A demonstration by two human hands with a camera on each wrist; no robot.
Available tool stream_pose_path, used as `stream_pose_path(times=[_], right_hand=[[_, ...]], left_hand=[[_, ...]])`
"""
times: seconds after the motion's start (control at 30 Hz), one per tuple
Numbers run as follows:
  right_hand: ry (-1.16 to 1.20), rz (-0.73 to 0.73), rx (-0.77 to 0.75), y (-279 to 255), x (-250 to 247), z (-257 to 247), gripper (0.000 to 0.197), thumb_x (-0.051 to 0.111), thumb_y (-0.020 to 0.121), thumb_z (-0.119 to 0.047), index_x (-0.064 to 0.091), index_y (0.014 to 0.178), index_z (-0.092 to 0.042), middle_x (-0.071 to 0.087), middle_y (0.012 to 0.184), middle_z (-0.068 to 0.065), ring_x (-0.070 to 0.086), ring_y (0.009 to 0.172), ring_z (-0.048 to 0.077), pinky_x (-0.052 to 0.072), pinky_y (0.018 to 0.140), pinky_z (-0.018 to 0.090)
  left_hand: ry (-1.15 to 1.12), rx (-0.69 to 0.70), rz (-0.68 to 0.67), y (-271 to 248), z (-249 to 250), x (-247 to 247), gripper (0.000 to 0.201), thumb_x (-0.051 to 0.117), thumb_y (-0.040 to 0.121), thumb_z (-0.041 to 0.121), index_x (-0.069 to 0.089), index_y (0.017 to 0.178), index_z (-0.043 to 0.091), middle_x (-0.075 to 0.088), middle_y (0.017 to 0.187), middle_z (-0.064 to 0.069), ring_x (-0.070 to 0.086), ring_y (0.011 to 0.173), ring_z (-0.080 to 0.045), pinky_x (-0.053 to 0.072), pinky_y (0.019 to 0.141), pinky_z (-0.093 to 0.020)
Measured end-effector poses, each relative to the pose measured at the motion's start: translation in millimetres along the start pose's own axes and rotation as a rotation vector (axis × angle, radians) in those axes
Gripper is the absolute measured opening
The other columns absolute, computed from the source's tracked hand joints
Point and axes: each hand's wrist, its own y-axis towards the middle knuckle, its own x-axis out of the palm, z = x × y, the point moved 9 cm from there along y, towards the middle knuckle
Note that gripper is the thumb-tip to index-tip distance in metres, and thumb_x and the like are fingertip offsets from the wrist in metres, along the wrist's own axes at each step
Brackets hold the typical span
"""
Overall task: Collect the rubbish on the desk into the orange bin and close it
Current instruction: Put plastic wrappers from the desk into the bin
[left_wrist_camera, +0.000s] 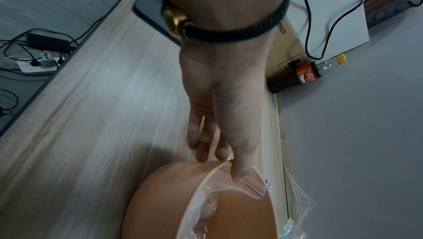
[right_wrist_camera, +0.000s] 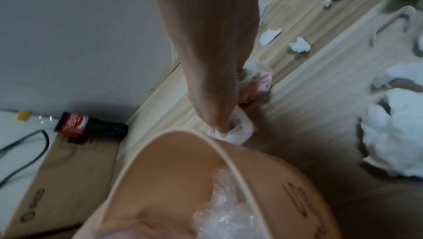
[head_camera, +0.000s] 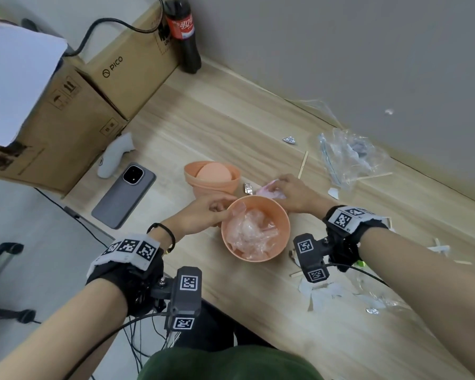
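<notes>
Right now the orange bin (head_camera: 255, 229) stands open near the front edge of the wooden desk (head_camera: 203, 113), with crumpled clear plastic (head_camera: 251, 233) lying inside it. The left hand (head_camera: 203, 215) holds the bin by its rim on the left side: the thumb hooks over the edge onto the inner wall while the fingers (left_wrist_camera: 201, 145) curl against the outer wall, so the hand is clamped on the bin. Just behind the bin, the right hand (head_camera: 294, 192) presses down on a crumpled pink-and-white wrapper (head_camera: 269, 189), its fingers curled round the wad and gripping it against the desk. The wrapper almost touches the bin's far rim. Behind the bin and to its left, the orange lid (head_camera: 213, 176) sits apart from it, upside down. A small foil scrap (head_camera: 248, 188) lies between the lid and the wrapper. Farther behind the bin, toward the wall, lie a wooden stick (head_camera: 303, 164), a foil ball (head_camera: 289, 140) and a clear plastic bag (head_camera: 348, 157). To the bin's right and nearer the front edge, torn white paper scraps (head_camera: 320, 293) are scattered. To the bin's left a grey phone (head_camera: 124, 196) lies flat, with a white controller (head_camera: 115, 157) behind it beside cardboard boxes (head_camera: 74, 105). A cola bottle (head_camera: 184, 34) stands far behind the bin, against the wall.
</notes>
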Motion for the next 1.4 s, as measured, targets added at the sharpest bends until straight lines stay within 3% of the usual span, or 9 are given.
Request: stream_pose_path(times=[0.17,0.3,0.5,0.63,0.83,0.97,1.17,1.3,1.4], right_hand=[[-0.232,0.08,-0.067,0,4,-3,0.075,0.076,0.073,-0.039,0.041,0.136,-0.02,0.036,0.135,0.009,0.037,0.125,0.028,0.044,0.099,0.045],[-0.375,0.159,-0.058,0,-3,-9,0.05,0.063,0.083,-0.012,0.046,0.13,-0.014,0.041,0.123,0.011,0.041,0.116,0.029,0.048,0.082,0.038],[-0.121,0.259,-0.051,-13,-39,-7,0.024,0.051,0.082,0.001,0.063,0.101,-0.006,0.065,0.094,0.018,0.062,0.091,0.035,0.046,0.067,0.033],[0.179,0.385,-0.085,-39,-87,-15,0.029,0.061,0.081,-0.007,0.056,0.109,-0.012,0.069,0.088,0.015,0.063,0.075,0.027,0.052,0.069,0.036],[0.582,0.187,-0.328,-93,-99,-76,0.029,0.076,0.075,-0.007,0.052,0.09,-0.016,0.071,0.081,0.008,0.06,0.073,0.012,0.049,0.073,0.03],[0.284,0.137,-0.446,-108,-64,-105,0.021,0.074,0.072,-0.015,0.057,0.084,-0.013,0.065,0.081,0.002,0.057,0.079,0.013,0.045,0.073,0.026],[-0.256,0.046,-0.307,-77,12,-87,0.028,0.06,0.074,-0.01,0.065,0.098,-0.024,0.067,0.102,0.0,0.064,0.09,0.024,0.052,0.071,0.036],[-0.349,-0.134,-0.2,-77,36,-72,0.018,0.059,0.084,-0.007,0.067,0.1,-0.007,0.067,0.102,0.009,0.065,0.091,0.029,0.046,0.066,0.034],[-0.249,-0.289,-0.241,-86,32,-75,0.023,0.057,0.089,-0.018,0.067,0.107,-0.007,0.067,0.105,0.009,0.061,0.095,0.027,0.049,0.079,0.035]], left_hand=[[-0.004,0.003,0.003,0,-2,0,0.032,0.065,0.091,0.027,0.063,0.123,0.022,0.051,0.073,0.002,0.05,0.078,-0.014,0.044,0.064,-0.013],[-0.005,-0.005,-0.003,1,-5,0,0.031,0.064,0.091,0.026,0.063,0.123,0.026,0.051,0.076,0.002,0.052,0.082,-0.012,0.047,0.071,-0.016],[-0.002,-0.01,-0.004,2,-4,1,0.032,0.063,0.092,0.026,0.063,0.124,0.022,0.051,0.074,0.003,0.054,0.084,-0.015,0.049,0.078,-0.023],[-0.019,-0.005,-0.03,2,1,6,0.027,0.063,0.092,0.027,0.065,0.119,0.025,0.051,0.071,0.002,0.053,0.084,-0.018,0.047,0.08,-0.032],[0.009,-0.016,-0.033,7,9,14,0.028,0.062,0.093,0.031,0.063,0.12,0.023,0.062,0.081,-0.009,0.058,0.087,-0.022,0.053,0.08,-0.035],[0.08,-0.025,-0.046,13,10,21,0.026,0.056,0.097,0.021,0.06,0.12,0.009,0.065,0.101,-0.022,0.059,0.088,-0.024,0.054,0.085,-0.046],[0.083,0.003,-0.072,15,14,37,0.03,0.054,0.097,0.011,0.056,0.127,0.009,0.062,0.095,-0.015,0.056,0.083,-0.02,0.049,0.061,-0.018],[0.086,-0.003,-0.084,14,12,39,0.036,0.056,0.097,0.021,0.054,0.132,0.013,0.068,0.103,-0.02,0.063,0.087,-0.019,0.055,0.07,-0.025],[0.09,-0.01,-0.095,16,7,41,0.036,0.057,0.096,0.024,0.054,0.131,0.015,0.069,0.109,-0.021,0.065,0.088,-0.019,0.057,0.075,-0.03]])
